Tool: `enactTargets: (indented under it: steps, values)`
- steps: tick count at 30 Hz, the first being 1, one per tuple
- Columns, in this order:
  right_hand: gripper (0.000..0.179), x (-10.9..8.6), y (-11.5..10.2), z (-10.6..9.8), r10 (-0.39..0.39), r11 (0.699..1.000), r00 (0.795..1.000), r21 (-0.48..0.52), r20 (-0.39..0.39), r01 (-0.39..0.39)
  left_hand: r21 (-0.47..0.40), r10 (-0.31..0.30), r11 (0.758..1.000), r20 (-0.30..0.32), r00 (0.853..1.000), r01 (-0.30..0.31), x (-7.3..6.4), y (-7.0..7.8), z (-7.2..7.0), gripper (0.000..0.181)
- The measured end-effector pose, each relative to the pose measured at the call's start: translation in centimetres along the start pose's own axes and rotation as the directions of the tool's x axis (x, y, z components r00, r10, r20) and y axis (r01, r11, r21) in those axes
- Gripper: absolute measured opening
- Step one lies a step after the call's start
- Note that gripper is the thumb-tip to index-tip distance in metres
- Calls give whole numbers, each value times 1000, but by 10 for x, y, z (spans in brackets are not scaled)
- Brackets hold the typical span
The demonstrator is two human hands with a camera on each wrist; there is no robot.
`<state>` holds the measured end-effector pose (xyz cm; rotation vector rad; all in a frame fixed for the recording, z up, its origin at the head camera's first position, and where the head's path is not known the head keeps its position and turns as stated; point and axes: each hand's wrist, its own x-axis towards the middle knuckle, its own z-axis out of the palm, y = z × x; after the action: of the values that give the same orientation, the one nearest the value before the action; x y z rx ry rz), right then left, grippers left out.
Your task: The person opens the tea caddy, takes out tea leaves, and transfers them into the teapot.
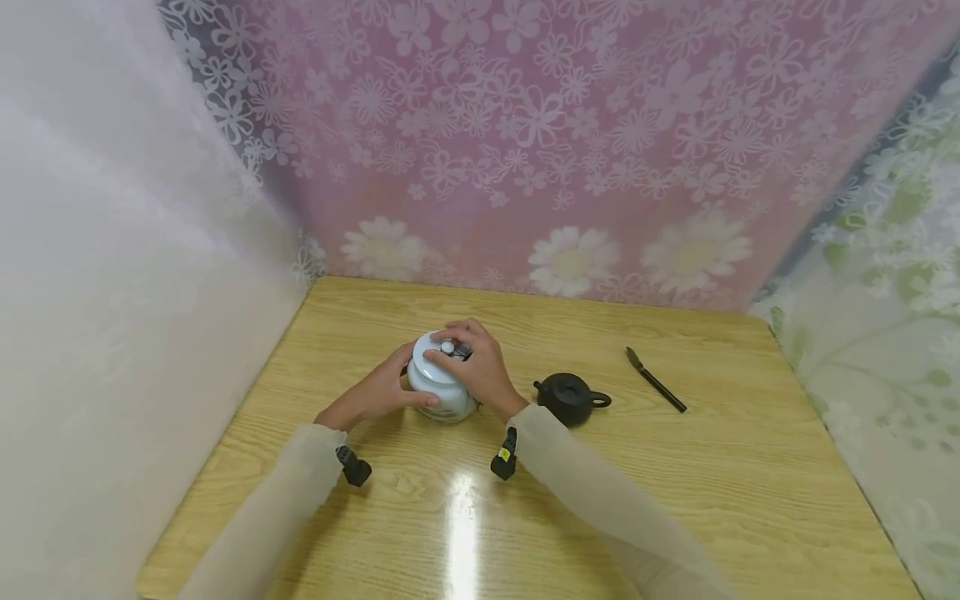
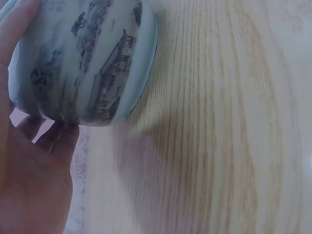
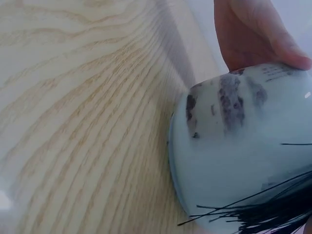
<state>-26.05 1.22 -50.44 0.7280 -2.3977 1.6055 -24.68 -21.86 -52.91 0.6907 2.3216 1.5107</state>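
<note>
A pale ceramic jar with a grey landscape painting stands near the middle of the table. Its round lid is on top, with a small knob. My left hand grips the jar from the left side, thumb on the near face, as the left wrist view also shows. From above, my right hand holds the lid, thumb and fingers curled about the knob. Dark cord shows beside the knob, partly under the right hand. A black tassel hangs along the jar's side in the right wrist view.
A small black teapot sits just right of my right wrist, its handle pointing right. Farther right lies a slim dark brush-like tool. Floral curtains border the wooden table at the back and sides.
</note>
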Motion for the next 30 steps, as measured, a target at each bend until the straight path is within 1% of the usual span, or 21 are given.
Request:
enactTargets:
  steps: [5, 9, 12, 16, 22, 24, 30]
  values:
    - [19, 2, 6, 4, -63, 998, 997, 13, -48, 64, -9, 7, 1000, -6, 1000, -7, 3, -2, 1, 103]
    - [16, 1, 10, 7, -126, 992, 989, -16, -82, 125, -1, 5, 1000, -11, 1000, -5, 2, -3, 2, 105]
    - [15, 1, 10, 7, -147, 989, 986, -39, -84, 144, 3, -2, 1000, -9, 1000, 3, 1, -4, 2, 106]
    - [14, 2, 6, 6, -156, 986, 986, -71, -62, 151, -3, -12, 1000, -11, 1000, 12, 1, -4, 2, 106]
    - [15, 5, -1, 3, -173, 980, 984, -106, -36, 168, 5, -19, 1000, -6, 1000, 19, 1, 0, 0, 106]
    - [15, 5, -3, 2, -170, 980, 985, -106, -28, 166, 12, -21, 1000, -4, 1000, 21, 1, 1, -1, 106]
    - [15, 4, -3, 1, -138, 985, 990, -107, -14, 136, 26, 0, 1000, 11, 1000, 0, 1, 3, 0, 103]
